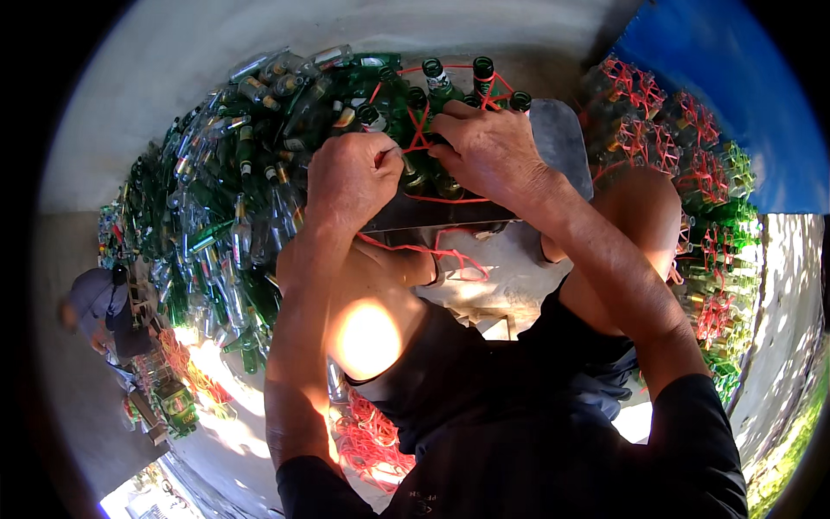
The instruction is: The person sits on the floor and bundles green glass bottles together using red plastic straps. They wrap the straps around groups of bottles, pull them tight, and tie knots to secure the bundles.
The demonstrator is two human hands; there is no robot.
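Observation:
A cluster of green glass bottles (443, 87) stands upright on a dark flat stand (557, 139) between my knees. Red plastic cord (421, 123) loops around the cluster and crosses between the necks. My left hand (353, 178) is closed in a fist at the cluster's near left, with the cord running taut into it. Over the right side of the cluster, my right hand (486, 149) curls its fingers among the necks, thumb beside the cord. The palm hides what those fingers grip. A loose length of cord (463, 256) hangs below the stand.
A large heap of loose glass bottles (240, 168) rises on the left. Bundles of cord-tied bottles (703, 175) are stacked at right by a blue panel (733, 97). Tangled red cord (369, 434) lies on the floor. Another person (107, 311) is at far left.

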